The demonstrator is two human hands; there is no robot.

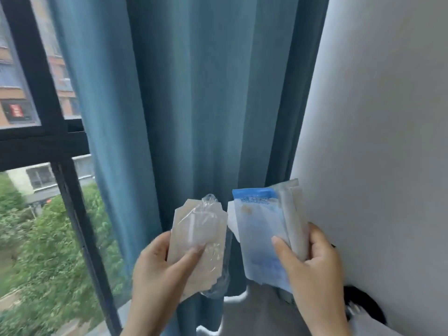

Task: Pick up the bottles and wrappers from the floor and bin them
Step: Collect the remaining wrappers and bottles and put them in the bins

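Note:
My left hand [160, 270] grips a clear plastic wrapper with a pale card backing [201, 229], thumb across its front. My right hand [312, 260] holds a small bundle of wrappers upright: a blue-and-white packet [259, 226] in front and pale paper sleeves [293, 214] behind it. Both hands are raised side by side in front of the curtain, the two loads almost touching. No bottle and no bin are in view.
A blue curtain [194, 105] hangs straight ahead. A black-framed window [36, 93] with trees outside is on the left. A white wall [378, 141] is on the right, with a dark object [363, 306] at its foot. A strip of floor [261, 314] shows below.

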